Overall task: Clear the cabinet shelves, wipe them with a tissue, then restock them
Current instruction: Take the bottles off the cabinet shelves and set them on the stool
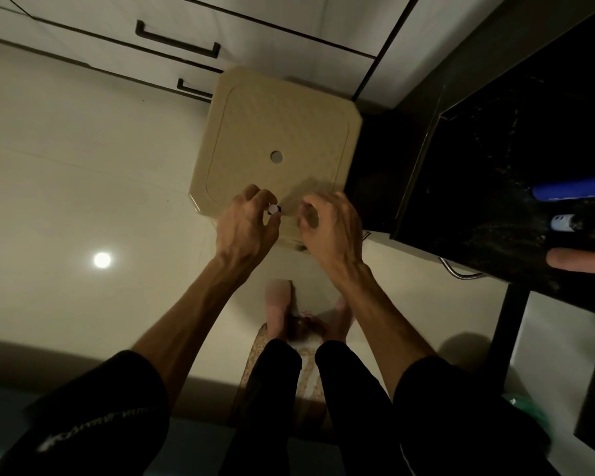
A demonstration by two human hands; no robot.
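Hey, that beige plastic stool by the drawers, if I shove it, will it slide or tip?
The stool looks like moulded plastic, so probably light. On the glossy floor it would likely slide rather than tip; its seat looks broad.

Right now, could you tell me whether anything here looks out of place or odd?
Nothing looks spilled or broken. The beige stool stands upright on the floor, by the cabinet drawers.

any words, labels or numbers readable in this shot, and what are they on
Nothing can be read for certain.
White print on the black left sleeve: upside down and blurred, unreadable.
Blue container on the dark countertop: a pale band, perhaps a label, too blurred to read.
White-capped item beside it: dark marks, too small to read.
Beige stool: no text visible.
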